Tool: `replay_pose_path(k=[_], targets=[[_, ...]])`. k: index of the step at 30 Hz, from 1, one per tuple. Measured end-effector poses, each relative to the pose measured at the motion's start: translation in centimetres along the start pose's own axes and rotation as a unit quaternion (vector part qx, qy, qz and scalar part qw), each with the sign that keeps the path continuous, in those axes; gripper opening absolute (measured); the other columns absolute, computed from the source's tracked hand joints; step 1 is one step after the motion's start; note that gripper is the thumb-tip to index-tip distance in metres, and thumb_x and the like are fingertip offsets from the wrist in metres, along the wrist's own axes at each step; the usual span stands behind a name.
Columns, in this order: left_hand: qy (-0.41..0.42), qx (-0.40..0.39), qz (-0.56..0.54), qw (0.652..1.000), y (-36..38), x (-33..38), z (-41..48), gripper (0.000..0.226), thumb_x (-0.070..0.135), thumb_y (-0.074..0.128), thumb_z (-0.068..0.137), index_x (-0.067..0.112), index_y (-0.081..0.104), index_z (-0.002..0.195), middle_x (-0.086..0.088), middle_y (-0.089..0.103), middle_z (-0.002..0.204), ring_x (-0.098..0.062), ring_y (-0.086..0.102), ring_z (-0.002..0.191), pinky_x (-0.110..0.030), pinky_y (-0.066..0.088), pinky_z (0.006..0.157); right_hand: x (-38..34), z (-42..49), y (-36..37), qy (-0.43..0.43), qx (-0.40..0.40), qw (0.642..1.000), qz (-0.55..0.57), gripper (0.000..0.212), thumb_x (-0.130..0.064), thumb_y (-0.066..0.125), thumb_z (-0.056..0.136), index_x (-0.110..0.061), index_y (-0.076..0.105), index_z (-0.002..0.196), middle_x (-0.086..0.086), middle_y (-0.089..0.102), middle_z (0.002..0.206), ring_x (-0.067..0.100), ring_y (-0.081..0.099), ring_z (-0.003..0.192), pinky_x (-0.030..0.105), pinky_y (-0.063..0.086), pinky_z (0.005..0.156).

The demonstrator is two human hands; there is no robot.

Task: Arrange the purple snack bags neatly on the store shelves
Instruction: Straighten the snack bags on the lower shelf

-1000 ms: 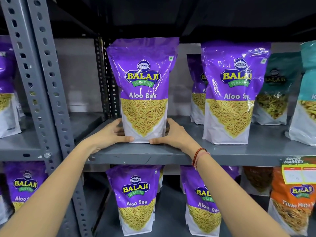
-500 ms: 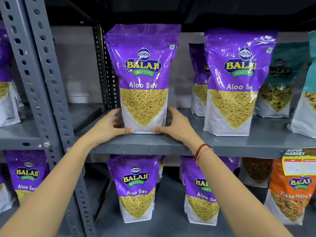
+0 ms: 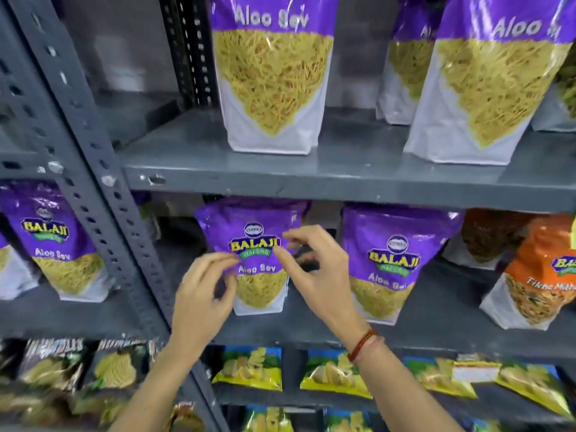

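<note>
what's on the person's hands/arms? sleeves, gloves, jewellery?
Both forearms are bare to the frame edge: no sleeves, no gloves. The right wrist carries a red-orange thread band. The left hand and right hand show no rings or watch.

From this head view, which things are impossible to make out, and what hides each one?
- Grip on the middle-shelf bag: left hand and right hand are motion-blurred before it, so contact is unclear.
- Bag's lower left corner: hidden behind the left hand.
- Top-shelf bag: logo cut off by the upper edge.
- Orange bag: name cut off by the right edge.
- Bottom packets: print too blurred to read.
</note>
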State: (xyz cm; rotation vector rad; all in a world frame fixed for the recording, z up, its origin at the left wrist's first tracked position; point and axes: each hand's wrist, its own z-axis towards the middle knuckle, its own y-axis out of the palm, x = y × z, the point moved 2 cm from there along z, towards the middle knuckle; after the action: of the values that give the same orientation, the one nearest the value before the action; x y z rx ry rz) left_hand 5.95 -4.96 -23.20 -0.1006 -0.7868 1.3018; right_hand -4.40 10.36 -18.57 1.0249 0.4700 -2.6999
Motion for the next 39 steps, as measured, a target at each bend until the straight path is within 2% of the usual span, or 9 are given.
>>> replay_pose_path(k=[4,8,12,16,21,24,28,32,39], targets=[[-0.176,-0.12,-0.046,0.976,3.6,-5.8,-4.4,0.056,0.023,0.07,0.075,0.022,0.047,0.126,0.006,0.045,0.117,-0.015,0.053,0.108,-0.042,0.048,0.09,7.7,-3.8,2.2,0.166,-0.031,0.985,-0.036,0.03,-0.038,0.072,0.077,-0.017,0.065,0.098,-0.006,0.059,0.089,0.01,0.059,0.076,0.02,0.046,0.063],[-0.308,-0.199,-0.067,0.928,6.1,-9.8,-6.2,0.099,0.022,0.084,0.062,0.012,0.026,0.142,-0.01,0.042,0.139,-0.021,0.048,0.12,-0.043,0.044,0.098,13.8,-6.1,4.0,0.334,-0.126,0.932,-0.058,0.086,-0.028,0.087,0.064,-0.013,0.041,0.135,0.006,0.049,0.122,0.019,0.053,0.107,0.027,0.046,0.091],[-0.358,-0.246,-0.094,0.896,7.9,-11.4,-6.3,0.105,0.025,0.087,0.057,0.012,0.026,0.142,-0.009,0.049,0.139,-0.025,0.046,0.127,-0.035,0.04,0.099,17.2,-7.1,6.3,0.417,-0.215,0.883,-0.024,0.127,-0.033,0.094,0.047,-0.014,0.019,0.148,0.009,0.036,0.15,0.025,0.037,0.138,0.046,0.035,0.112],[-0.374,-0.273,-0.116,0.879,8.7,-12.1,-5.5,0.101,0.054,0.077,0.046,0.018,0.038,0.131,-0.006,0.055,0.133,-0.023,0.052,0.122,-0.04,0.045,0.097,18.1,-7.1,7.4,0.433,-0.235,0.87,0.018,0.106,-0.015,0.091,0.056,-0.016,0.029,0.142,0.006,0.05,0.141,0.022,0.045,0.131,0.039,0.04,0.108],[-0.372,-0.27,-0.118,0.88,9.2,-12.0,-4.7,0.072,0.024,0.084,0.061,0.01,0.048,0.121,-0.011,0.061,0.125,-0.024,0.058,0.113,-0.041,0.048,0.094,18.0,-6.7,7.3,0.414,-0.228,0.881,0.01,0.085,-0.009,0.083,0.068,-0.009,0.034,0.138,0.012,0.054,0.137,0.027,0.05,0.127,0.04,0.043,0.106],[-0.37,-0.269,-0.142,0.878,9.7,-12.3,-4.6,0.074,0.026,0.086,0.056,0.014,0.049,0.119,-0.01,0.064,0.122,-0.023,0.06,0.112,-0.047,0.049,0.097,17.5,-6.7,6.5,0.402,-0.207,0.892,0.003,0.083,-0.011,0.082,0.069,-0.008,0.035,0.138,0.011,0.056,0.134,0.025,0.053,0.123,0.033,0.045,0.099],[-0.366,-0.28,-0.182,0.868,10.8,-11.8,-4.1,0.068,0.005,0.083,0.061,0.015,0.048,0.119,-0.008,0.062,0.119,-0.023,0.059,0.113,-0.047,0.046,0.101,17.3,-6.8,5.1,0.395,-0.17,0.903,-0.001,0.084,-0.012,0.085,0.066,-0.009,0.038,0.136,0.011,0.059,0.131,0.024,0.055,0.12,0.033,0.047,0.098],[-0.351,-0.303,-0.192,0.865,11.5,-11.5,-4.5,0.069,0.006,0.082,0.062,0.017,0.046,0.12,-0.009,0.062,0.122,-0.024,0.059,0.114,-0.047,0.046,0.101,17.6,-7.8,4.4,0.393,-0.158,0.905,-0.03,0.084,-0.016,0.086,0.065,-0.01,0.039,0.134,0.012,0.06,0.13,0.026,0.056,0.119,0.042,0.049,0.1],[-0.342,-0.323,-0.177,0.865,11.9,-11.7,-5.0,0.077,0.012,0.081,0.066,0.015,0.039,0.131,-0.01,0.059,0.13,-0.022,0.055,0.119,-0.042,0.043,0.104,18.4,-8.9,4.4,0.415,-0.155,0.896,-0.01,0.088,-0.017,0.086,0.066,-0.011,0.036,0.138,0.01,0.058,0.134,0.025,0.054,0.125,0.039,0.046,0.104]])
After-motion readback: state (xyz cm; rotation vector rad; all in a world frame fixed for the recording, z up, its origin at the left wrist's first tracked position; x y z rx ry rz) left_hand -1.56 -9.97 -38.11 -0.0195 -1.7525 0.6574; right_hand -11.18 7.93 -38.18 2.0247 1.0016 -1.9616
